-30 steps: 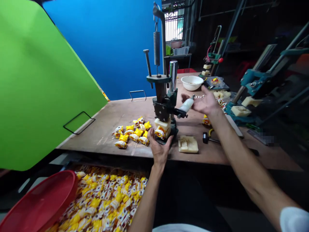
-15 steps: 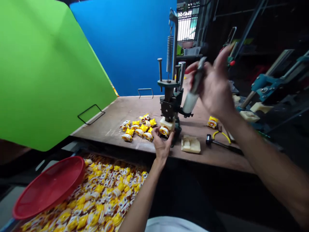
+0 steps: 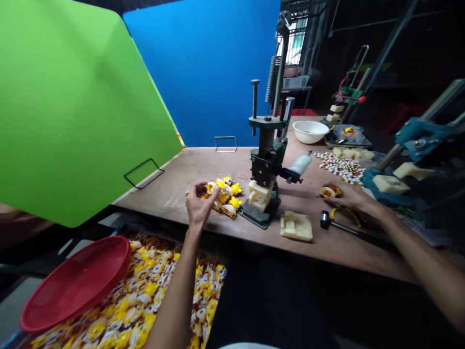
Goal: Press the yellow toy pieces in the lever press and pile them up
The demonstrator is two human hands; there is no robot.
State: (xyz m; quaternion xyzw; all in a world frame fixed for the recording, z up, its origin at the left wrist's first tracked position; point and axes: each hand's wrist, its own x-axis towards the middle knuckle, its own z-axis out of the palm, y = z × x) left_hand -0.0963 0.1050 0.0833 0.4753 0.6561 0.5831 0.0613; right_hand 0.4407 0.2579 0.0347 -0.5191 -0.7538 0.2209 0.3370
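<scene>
My left hand (image 3: pixel 199 206) is at the cluster of yellow-and-white plastic toy figures (image 3: pixel 232 206) on the table, thumb and fingers curled round one toy figure (image 3: pixel 211 188) at its left side. Far to the right, my right hand (image 3: pixel 350 196) has its fingers about another toy figure (image 3: pixel 330 192), partly hiding it. Between my hands stands a hand press (image 3: pixel 263 167) with a cream block mould (image 3: pixel 259 195) under its ram and no figure showing there. The press lever's white-wrapped grip (image 3: pixel 301 164) points up to the right.
A loose cream mould block (image 3: pixel 296 226), a hammer (image 3: pixel 341 225) and yellow-handled pliers (image 3: pixel 350 215) lie near the front edge. Below left are a bin of figures (image 3: pixel 145 300) and a red basin (image 3: pixel 78 286). A white bowl (image 3: pixel 310 132) and another press (image 3: pixel 417 140) are at right.
My left hand has moved left from the press to the cluster, and the figure has left the mould. My right hand has dropped from the lever to the figure at right. The view shifted slightly.
</scene>
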